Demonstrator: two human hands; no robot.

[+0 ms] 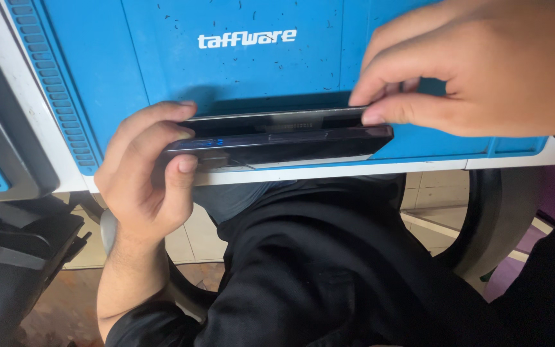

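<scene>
A slim black smartphone (277,142) is held edge-on over the near edge of a blue work mat (239,71). Its screen panel (277,119) stands slightly lifted from the body along the far side. My left hand (146,177) grips the phone's left end, thumb on the near edge and fingers curled over the top. My right hand (476,71) comes in from the upper right; its thumb and forefinger pinch the right end of the lifted panel.
The blue mat lies on a white table whose edge (419,168) runs below the phone. A dark device (1,148) sits at the left. Below are my lap in black clothing (329,270), a tiled floor and a chair's dark frame (502,218).
</scene>
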